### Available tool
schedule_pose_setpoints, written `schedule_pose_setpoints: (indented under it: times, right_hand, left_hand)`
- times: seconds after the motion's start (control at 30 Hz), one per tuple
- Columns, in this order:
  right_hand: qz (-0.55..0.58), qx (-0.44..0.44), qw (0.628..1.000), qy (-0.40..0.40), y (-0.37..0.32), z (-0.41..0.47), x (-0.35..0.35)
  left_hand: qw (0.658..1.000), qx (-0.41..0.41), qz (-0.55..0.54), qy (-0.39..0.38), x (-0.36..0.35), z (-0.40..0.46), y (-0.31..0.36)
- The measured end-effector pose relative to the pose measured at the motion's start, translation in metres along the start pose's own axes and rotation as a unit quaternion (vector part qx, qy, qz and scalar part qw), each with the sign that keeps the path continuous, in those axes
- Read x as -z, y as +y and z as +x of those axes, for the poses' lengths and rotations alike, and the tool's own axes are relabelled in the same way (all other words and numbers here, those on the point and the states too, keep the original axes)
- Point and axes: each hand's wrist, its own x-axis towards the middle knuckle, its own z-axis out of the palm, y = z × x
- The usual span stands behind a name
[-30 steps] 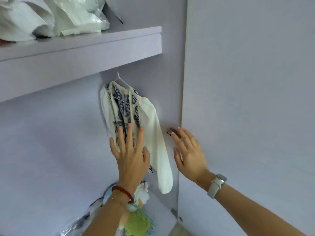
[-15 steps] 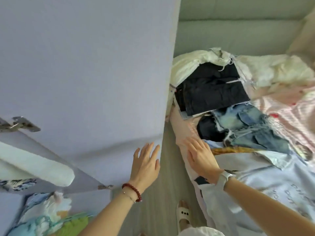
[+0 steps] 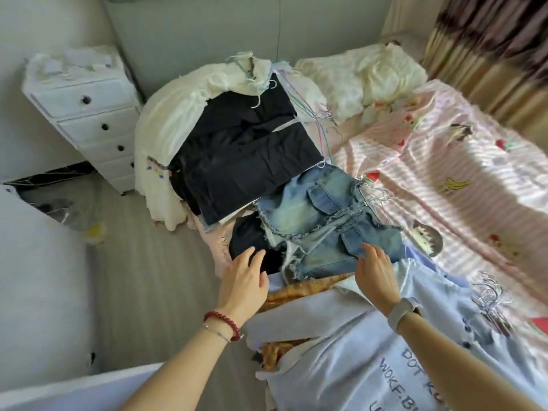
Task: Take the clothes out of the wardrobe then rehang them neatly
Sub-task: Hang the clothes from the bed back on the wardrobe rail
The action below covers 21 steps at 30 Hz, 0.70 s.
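A pile of clothes lies on the bed's near edge. A black garment (image 3: pixel 246 155) lies over a cream one (image 3: pixel 169 120). Below them sit frayed blue denim shorts (image 3: pixel 323 226) and a small dark piece (image 3: pixel 252 244). A pale blue shirt with printed letters (image 3: pixel 385 360) covers a yellow checked fabric (image 3: pixel 299 292). My left hand (image 3: pixel 244 283) hovers open over the dark piece at the pile's edge. My right hand (image 3: pixel 375 271) rests with spread fingers on the lower hem of the denim shorts. Neither hand grips anything.
The bed's pink striped sheet (image 3: pixel 462 173) stretches to the right, with wire hangers (image 3: pixel 492 295) on it. A white drawer chest (image 3: pixel 89 114) stands at the left beside the bed. The wardrobe door edge (image 3: pixel 38 277) fills the lower left. A curtain (image 3: pixel 486 48) hangs at the back right.
The view has swung from the wardrobe's inside and its hanging blouse to the bed. Both hands left the wardrobe and now reach over the clothes pile.
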Motion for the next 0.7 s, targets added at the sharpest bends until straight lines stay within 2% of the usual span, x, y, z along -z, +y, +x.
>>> schedule_pose_setpoints:
  times: [0.2, 0.33, 0.47, 0.63, 0.7]
  right_hand:
    - [0.033, -0.135, 0.990, 0.000, 0.095, 0.121, 0.001]
    - [0.081, -0.177, 0.981, 0.004, 0.138, 0.176, -0.013]
    - [0.104, -0.238, 0.965, -0.044, 0.158, 0.212, -0.032]
    - [0.016, -0.276, 0.958, -0.083, 0.156, 0.231, -0.035]
    - [0.017, -0.289, 0.953, -0.093, 0.157, 0.235, -0.034]
  left_hand:
    - [0.999, 0.007, 0.000, -0.054, -0.083, 0.100, 0.041]
    - [0.992, 0.021, 0.061, -0.105, -0.125, 0.142, 0.041]
    - [0.984, 0.037, 0.086, -0.152, -0.153, 0.155, 0.032]
    - [0.973, 0.036, 0.097, -0.204, -0.157, 0.152, 0.024]
    - [0.970, 0.034, 0.101, -0.220, -0.158, 0.150, 0.021]
